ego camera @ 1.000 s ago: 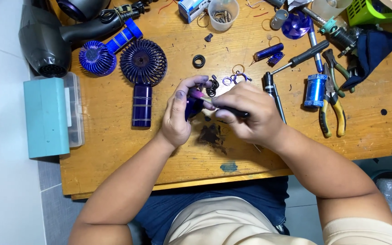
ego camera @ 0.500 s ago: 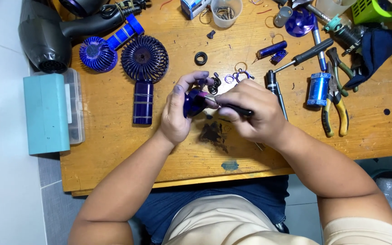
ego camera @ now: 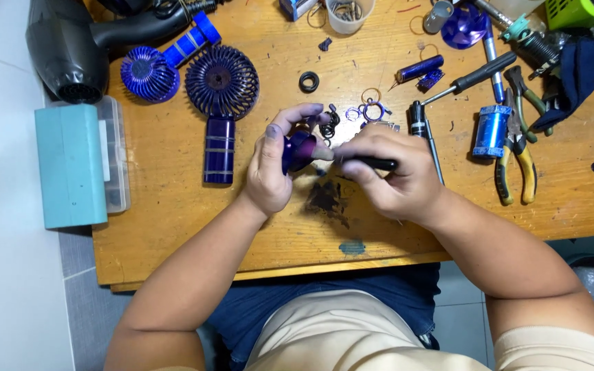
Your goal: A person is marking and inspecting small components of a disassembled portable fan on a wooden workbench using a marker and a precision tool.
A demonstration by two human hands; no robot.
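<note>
Little has shifted: both hands stay over the worn wooden workbench. Left hand pinches a small dark-blue rounded plastic part above the desk centre; right hand grips a slim black-handled tool pointed into it. Best to brace both wrists and keep the tip square.

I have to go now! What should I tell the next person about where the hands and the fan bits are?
Left hand: grips a small dark blue part above the wooden table.
Right hand: holds a black-handled tool, tip at that part.
Nearby: round blue fan grille with its blue handle left of the hands; smaller blue grille further left; small rings just behind the hands; pliers to the right.
Done: fan lies in pieces.
Left: pieces are not yet back together.
</note>
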